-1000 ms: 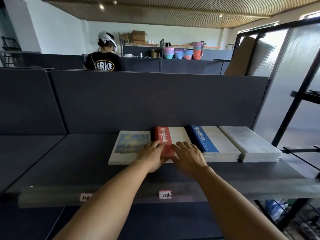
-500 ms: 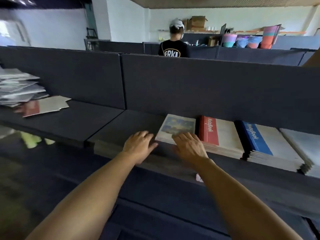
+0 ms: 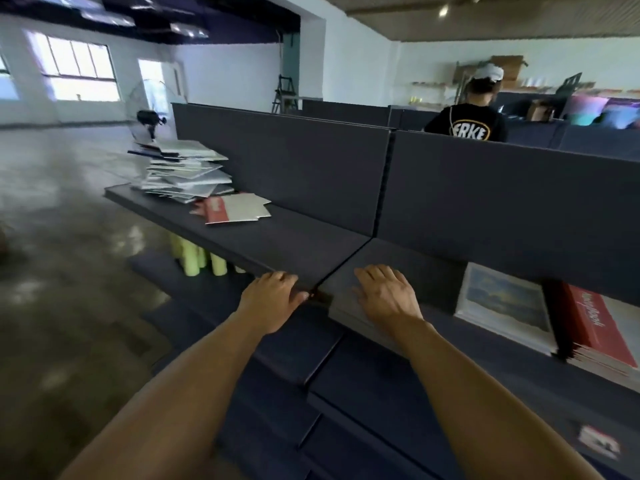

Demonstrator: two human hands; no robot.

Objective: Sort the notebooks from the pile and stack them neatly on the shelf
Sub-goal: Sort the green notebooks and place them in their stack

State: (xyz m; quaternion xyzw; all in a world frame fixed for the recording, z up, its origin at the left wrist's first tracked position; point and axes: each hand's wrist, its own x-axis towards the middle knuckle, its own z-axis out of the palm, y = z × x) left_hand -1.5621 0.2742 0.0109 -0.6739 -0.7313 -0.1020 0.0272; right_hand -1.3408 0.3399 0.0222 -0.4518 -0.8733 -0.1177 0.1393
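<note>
Legible writing: "ERKE" in a ringed logo on the black shirt of a person (image 3: 471,123) standing beyond the partition (image 3: 502,199), back turned. The red notebook stack (image 3: 602,336) at right carries white script on its spine band; it is blurred and cannot be read with certainty. A small white-and-red tag (image 3: 599,445) on the lower shelf edge at bottom right is smeared beyond reading.

Hidden or unclear: the red stack is cut by the right frame edge. The painting-cover notebook (image 3: 502,303) lies flat just left of it, touching or nearly so; the cover shows a blurred blue and yellow scene. Pale yellow cylinders (image 3: 194,259) stand under the left shelf section, partly hidden by its edge. A fan (image 3: 149,116) stands behind the pile.

Task items: the unsorted pile (image 3: 183,171) sits at the far left end of the shelf (image 3: 277,237), leaning and fanned out, mostly grey-white covers. One red-and-white notebook (image 3: 232,209) lies flat just right of the pile's foot, touching it or nearly so.

Hands: the left hand (image 3: 270,296) rests at the shelf's front edge beside the seam between the two sections, fingers loosely bent over the edge, holding nothing. The right hand (image 3: 384,296) lies palm down on the bare right section, fingers (image 3: 375,273) extended and slightly spread, holding nothing. The pile is well apart from both hands, up and to the left; the painting-cover notebook is near the right hand, not touching it.
</note>
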